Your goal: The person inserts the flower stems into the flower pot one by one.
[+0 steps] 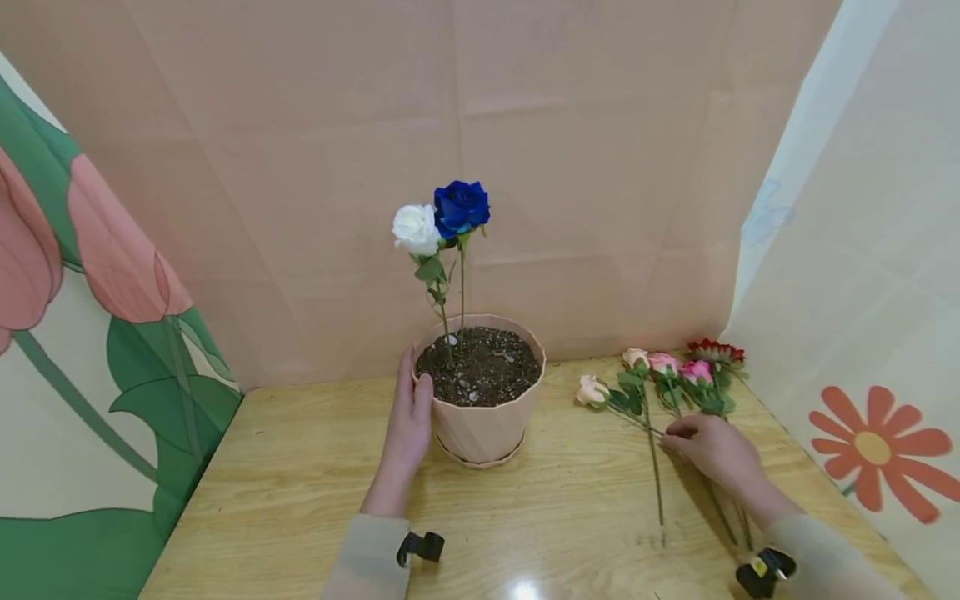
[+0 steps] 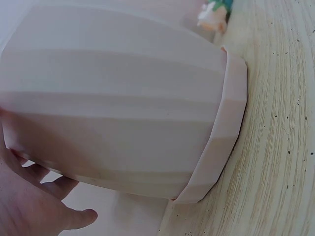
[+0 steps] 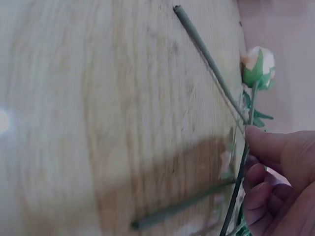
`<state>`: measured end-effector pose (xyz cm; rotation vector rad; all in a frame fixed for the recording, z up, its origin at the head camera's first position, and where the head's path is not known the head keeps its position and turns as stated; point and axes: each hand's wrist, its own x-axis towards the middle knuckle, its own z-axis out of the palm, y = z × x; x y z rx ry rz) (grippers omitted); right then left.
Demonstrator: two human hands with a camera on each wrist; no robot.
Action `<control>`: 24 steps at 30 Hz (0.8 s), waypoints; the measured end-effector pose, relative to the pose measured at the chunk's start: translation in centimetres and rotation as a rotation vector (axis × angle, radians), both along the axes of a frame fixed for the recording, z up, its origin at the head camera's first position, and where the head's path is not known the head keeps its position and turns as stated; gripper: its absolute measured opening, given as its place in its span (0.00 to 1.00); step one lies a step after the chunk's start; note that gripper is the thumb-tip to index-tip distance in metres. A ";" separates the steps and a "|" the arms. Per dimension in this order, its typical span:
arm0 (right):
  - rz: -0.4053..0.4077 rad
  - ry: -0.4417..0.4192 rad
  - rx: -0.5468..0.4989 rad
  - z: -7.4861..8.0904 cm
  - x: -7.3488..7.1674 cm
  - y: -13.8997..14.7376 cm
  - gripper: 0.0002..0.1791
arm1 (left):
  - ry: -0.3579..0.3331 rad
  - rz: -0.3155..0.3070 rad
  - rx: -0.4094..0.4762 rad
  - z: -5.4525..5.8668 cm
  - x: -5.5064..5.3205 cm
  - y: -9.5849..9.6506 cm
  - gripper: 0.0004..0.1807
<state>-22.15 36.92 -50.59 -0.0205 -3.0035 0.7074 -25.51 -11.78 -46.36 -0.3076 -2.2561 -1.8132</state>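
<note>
A pale pink flower pot [image 1: 487,425], filled with dark soil [image 1: 495,367], stands on a matching saucer [image 1: 482,460]. My left hand [image 1: 408,417] rests against the pot's left side, its fingers lying along the wall below the rim. In the left wrist view the pot wall [image 2: 123,98] hides part of the fingers. A white rose [image 1: 416,229] and a blue rose [image 1: 461,208] stand upright in the soil. Thumb and fingertips of my right hand [image 1: 716,454] pinch the stem of a pale peach rose [image 3: 259,68], over other stems lying on the table.
Right of the pot lie a second peach rose [image 1: 635,357], a light pink rose [image 1: 663,362], a bright pink rose [image 1: 697,372] and a dark red flower [image 1: 716,351], stems toward me. The wooden table [image 1: 300,483] meets a pink backdrop [image 1: 337,208] behind the pot.
</note>
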 end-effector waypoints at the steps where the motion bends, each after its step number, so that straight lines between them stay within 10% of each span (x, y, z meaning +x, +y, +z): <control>1: -0.002 -0.002 -0.002 0.0 0.1 0.1 0.16 | 0.000 0.000 0.000 0.1 0.0 0.0 0.35; 24: 0.000 0.089 -0.018 -0.9 0.4 0.9 0.15 | -0.007 -0.007 0.003 0.0 0.0 -0.1 0.35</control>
